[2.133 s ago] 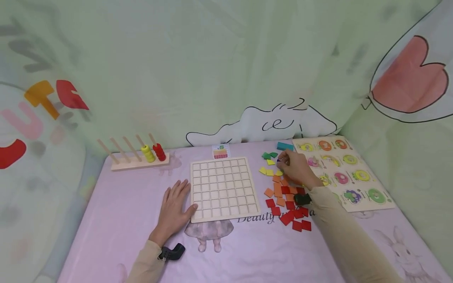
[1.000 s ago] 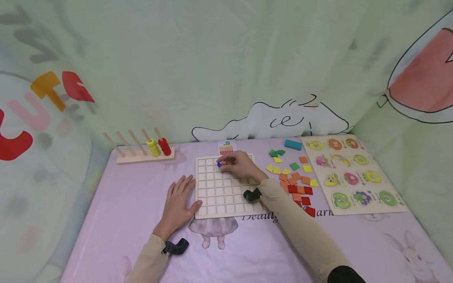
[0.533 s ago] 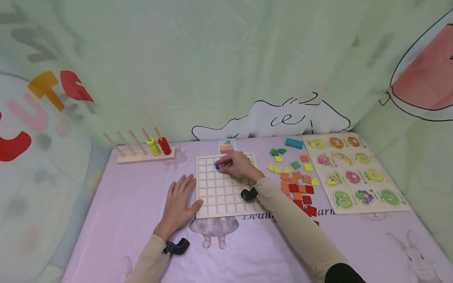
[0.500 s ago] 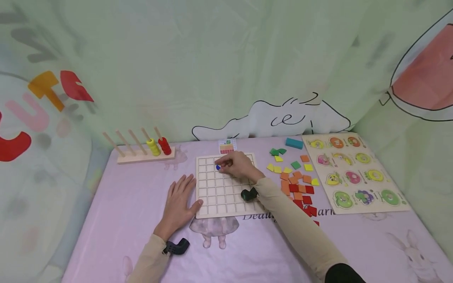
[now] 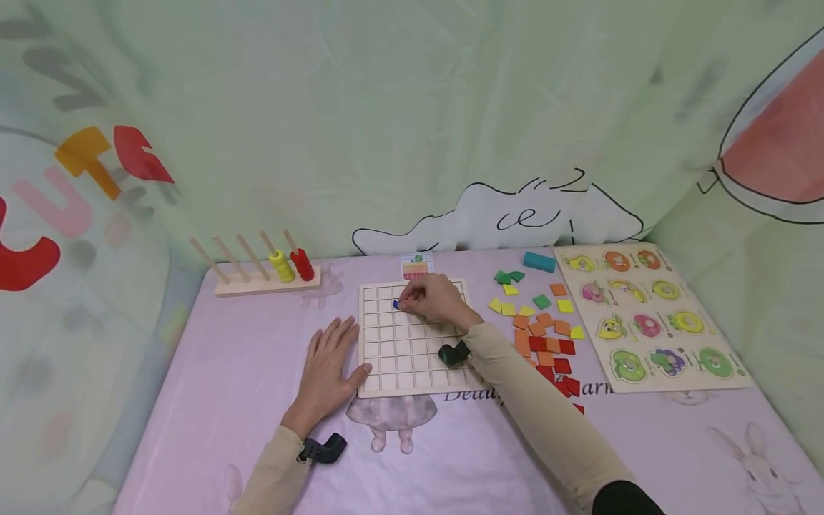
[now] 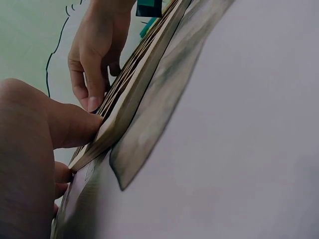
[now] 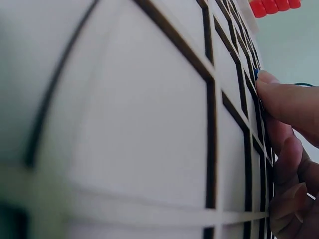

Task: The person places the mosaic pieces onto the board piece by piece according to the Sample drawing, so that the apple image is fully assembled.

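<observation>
A pale wooden grid board lies flat on the table in the head view. Over its upper left part my right hand pinches a small blue tile between thumb and fingertips, right at a cell near the top. Only a blue edge of that tile shows past the thumb in the right wrist view. My left hand rests flat at the board's left side, fingers spread. Its thumb touches the board's edge in the left wrist view.
Loose red, orange, yellow and green tiles lie right of the board. Beyond them are a teal block and a fruit puzzle board. A picture card sits behind the grid, and a peg stand with rings at back left.
From the loose tiles, my right hand has moved left to the board with the blue tile. Lately it has stayed there, the tile turning slightly in its fingers. My left hand keeps its place.
</observation>
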{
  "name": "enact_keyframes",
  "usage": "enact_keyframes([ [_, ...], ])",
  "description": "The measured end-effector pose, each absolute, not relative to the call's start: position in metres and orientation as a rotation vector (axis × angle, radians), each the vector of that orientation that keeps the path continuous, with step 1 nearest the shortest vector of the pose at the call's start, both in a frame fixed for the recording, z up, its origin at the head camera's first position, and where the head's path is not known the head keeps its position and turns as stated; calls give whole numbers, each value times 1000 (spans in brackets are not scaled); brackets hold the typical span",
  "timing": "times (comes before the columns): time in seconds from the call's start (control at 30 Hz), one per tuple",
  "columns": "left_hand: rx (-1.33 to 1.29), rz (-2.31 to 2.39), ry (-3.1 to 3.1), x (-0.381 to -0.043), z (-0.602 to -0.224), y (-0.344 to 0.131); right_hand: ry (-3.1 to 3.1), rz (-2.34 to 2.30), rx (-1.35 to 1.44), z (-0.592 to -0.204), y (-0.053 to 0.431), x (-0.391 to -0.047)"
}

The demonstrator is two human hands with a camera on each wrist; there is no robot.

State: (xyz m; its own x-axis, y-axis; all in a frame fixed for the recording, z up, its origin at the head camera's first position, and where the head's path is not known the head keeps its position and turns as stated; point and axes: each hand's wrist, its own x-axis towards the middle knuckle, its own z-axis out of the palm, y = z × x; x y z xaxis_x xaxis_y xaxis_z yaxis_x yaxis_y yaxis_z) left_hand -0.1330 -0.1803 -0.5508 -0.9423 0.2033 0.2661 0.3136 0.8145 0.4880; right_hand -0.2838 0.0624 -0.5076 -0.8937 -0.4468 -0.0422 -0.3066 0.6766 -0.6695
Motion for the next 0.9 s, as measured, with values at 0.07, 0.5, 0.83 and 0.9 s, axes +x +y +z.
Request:
enact_keyframes([
  [0.07,-407,-803,-2799,-134,-551,-180,2692,-1013,-608,-507,63,-283],
  [0.5,-394,-817,-2813,-133,-551,-176,2669,-1161,-577,-493,107,-290],
  [0.83,-380,-804,-2820,-131,-548,-178,2833,-975,-225,-484,214,-305],
  [0.9,-368,-808,-2810,-130,-548,-178,2832,-926,-198,-485,225,-306],
])
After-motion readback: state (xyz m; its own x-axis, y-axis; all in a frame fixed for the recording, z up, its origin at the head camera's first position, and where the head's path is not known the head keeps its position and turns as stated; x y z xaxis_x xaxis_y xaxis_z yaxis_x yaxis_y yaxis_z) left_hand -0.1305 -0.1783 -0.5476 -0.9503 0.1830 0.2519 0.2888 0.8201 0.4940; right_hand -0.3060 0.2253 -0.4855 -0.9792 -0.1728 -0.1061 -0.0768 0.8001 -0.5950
